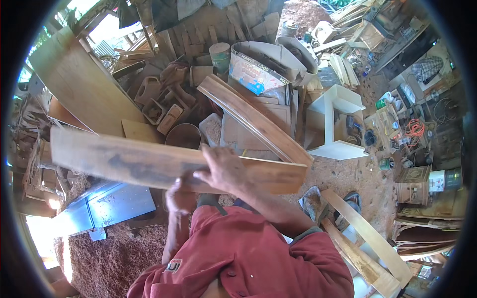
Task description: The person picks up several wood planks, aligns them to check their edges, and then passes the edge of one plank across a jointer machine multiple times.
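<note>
While L fingers (pixel 178 194) grip plank (pixel 159 166) btm edge, R fingers (pixel 210 158) spread atop, grip unclear.

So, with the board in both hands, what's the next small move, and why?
I'd probably slide the left hand a little farther left along the wooden board, leaving the right hand in place. Both hands sit close together, and the longer overhang seems to be on the left, so a wider grip would likely steady it.

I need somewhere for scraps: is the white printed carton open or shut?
Open: the carton has nothing closing its top; its inside shows.
</note>
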Demonstrator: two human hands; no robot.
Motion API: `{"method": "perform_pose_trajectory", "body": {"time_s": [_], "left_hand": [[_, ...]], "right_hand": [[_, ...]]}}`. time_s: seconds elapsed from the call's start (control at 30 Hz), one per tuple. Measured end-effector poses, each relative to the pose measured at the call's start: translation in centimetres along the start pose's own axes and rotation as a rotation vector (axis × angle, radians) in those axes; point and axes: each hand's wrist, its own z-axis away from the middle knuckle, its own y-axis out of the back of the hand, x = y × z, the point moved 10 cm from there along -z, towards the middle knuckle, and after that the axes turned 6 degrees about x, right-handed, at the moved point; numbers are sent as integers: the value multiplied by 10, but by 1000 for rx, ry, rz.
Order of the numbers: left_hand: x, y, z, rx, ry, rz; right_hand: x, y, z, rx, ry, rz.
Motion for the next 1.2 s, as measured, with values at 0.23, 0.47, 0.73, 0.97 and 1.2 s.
{"method": "perform_pose_trajectory", "body": {"time_s": [0.23, 0.47, 0.73, 0.97, 1.2], "left_hand": [[-91, -27, -66, -161, 175, 22], [-124, 40, -199, 99, 241, -125], [-177, 140, -381, 330, 367, -377], [-209, 214, -543, 390, 289, -730], [-265, 216, -621, 476, 155, -554]], "right_hand": [[177, 7, 78, -22, -439, 32], [314, -38, 101, -72, -724, 92], [490, -148, 54, -205, -836, 202], [616, -232, 38, -183, -888, 94], [654, -221, 87, 154, -537, 187]]}}
